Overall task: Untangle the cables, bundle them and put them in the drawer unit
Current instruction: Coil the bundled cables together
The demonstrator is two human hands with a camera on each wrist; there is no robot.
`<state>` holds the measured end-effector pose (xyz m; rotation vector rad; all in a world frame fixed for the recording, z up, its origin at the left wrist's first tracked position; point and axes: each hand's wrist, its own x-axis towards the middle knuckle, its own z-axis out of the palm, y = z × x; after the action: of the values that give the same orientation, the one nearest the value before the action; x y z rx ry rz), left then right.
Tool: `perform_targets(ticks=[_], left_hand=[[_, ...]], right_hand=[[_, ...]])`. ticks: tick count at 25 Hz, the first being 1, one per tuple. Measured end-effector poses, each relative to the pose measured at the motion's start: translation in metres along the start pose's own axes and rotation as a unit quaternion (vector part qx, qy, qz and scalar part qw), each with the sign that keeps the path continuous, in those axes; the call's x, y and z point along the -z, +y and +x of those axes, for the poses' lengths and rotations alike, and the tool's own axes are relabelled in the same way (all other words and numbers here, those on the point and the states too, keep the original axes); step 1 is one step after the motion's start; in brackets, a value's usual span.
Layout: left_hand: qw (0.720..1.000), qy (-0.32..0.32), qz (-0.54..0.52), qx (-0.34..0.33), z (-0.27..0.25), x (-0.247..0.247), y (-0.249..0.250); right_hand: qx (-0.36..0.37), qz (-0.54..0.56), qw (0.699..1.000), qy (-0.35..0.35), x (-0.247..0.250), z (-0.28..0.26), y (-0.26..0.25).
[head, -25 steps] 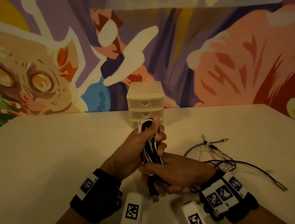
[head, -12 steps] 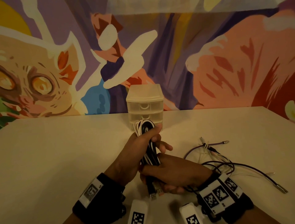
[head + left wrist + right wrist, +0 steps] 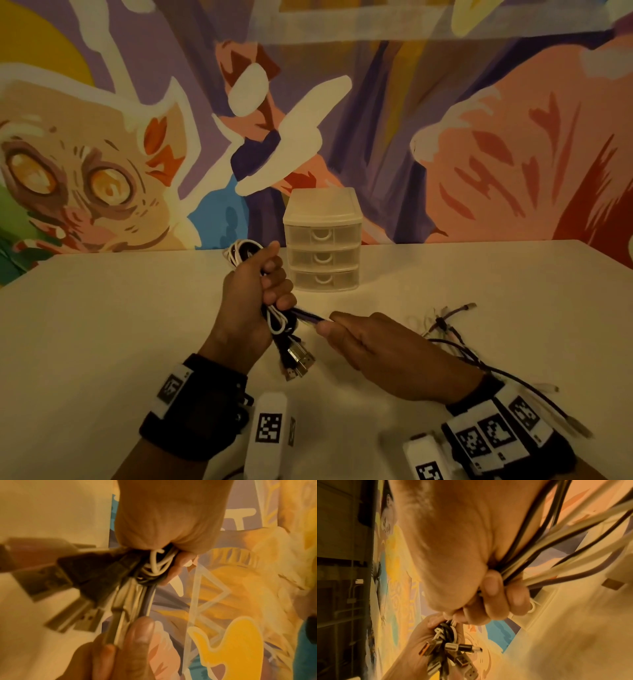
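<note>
Left hand fisted around the bundle of black and white cables, held above the table at about 9 o'clock of the drawer unit, just beside it. Loops of the bundle out of the fist on top, USB plugs hanging out below. Right hand at 4 o'clock of the left one, thumb and fingers closed together on a few strands stretched between both hands.

Seen only from the head camera: drawer unit with three drawers, all closed, and loose cables on the table at 3 o'clock of the right hand, passing under the wrist.

Seen only from the left wrist camera: right thumb tip pressed on flat grey and white strands, blurred plugs close to the lens.

Seen only from the right wrist camera: black, white and purple cables running across the right palm and out of the curled fingers, and the plug ends spread like a fan under the left fist.
</note>
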<state>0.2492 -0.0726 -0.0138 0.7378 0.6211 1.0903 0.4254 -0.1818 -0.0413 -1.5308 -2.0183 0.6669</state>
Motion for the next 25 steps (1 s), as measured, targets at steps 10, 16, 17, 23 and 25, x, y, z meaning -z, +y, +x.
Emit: perform_targets(ticks=[10,16,17,23,25], left_hand=[[0.989,0.085,-0.012,-0.118,0.014,0.043,0.050],[0.972,0.134,0.065,-0.183,0.012,0.048,0.061],[0.964,0.139,0.103,-0.203,0.012,0.045,0.058],[0.839,0.075,0.495,-0.213,0.002,0.046,0.058],[0.801,0.076,0.557,-0.206,-0.005,0.049,0.058]], right_hand=[[-0.086,-0.235,0.965,0.071,0.077,-0.012,0.056],[-0.116,-0.280,0.951,0.065,0.101,-0.010,0.090],[-0.126,-0.245,0.959,0.070,0.102,-0.010,0.091],[-0.153,-0.067,0.986,0.014,0.099,-0.040,0.063],[-0.132,0.012,0.985,-0.112,0.101,-0.056,0.061]])
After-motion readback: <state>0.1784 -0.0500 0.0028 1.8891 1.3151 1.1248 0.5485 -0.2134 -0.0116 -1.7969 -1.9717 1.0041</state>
